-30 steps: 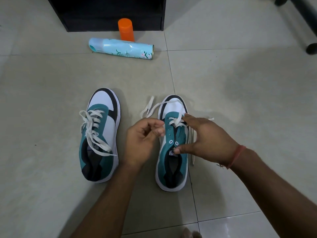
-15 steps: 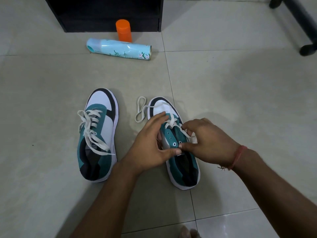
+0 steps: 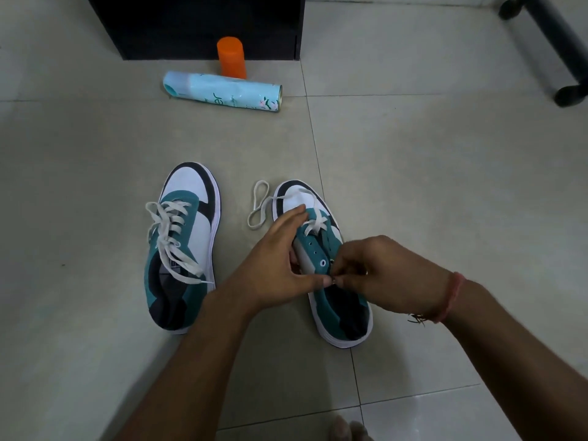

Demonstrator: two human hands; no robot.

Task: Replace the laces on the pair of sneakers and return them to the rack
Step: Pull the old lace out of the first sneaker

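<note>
Left hand (image 3: 273, 265) grips the near-left side of the right sneaker (image 3: 331, 281), fingers extended along the upper, thumb reaching across the tongue opening. Right hand (image 3: 378, 275) sits just beside it, fingers curled, thumb and forefinger pinching a small item at the top eyelets; whether this is the lace tip cannot be determined.

Left to right on the tiled floor (image 3: 445, 186):
- Left sneaker (image 3: 183, 249), teal, white and black, laced, with loose white lace ends (image 3: 171, 237) draped over the upper.
- Right sneaker, toe pointing away, partly laced; its white lace (image 3: 259, 203) loops onto the floor beside the toe.

Toward the far edge of the floor, a light blue spray can (image 3: 222, 92) lies on its side. An orange cap (image 3: 231, 57) stands behind it, against a black cabinet (image 3: 197, 23).
</note>
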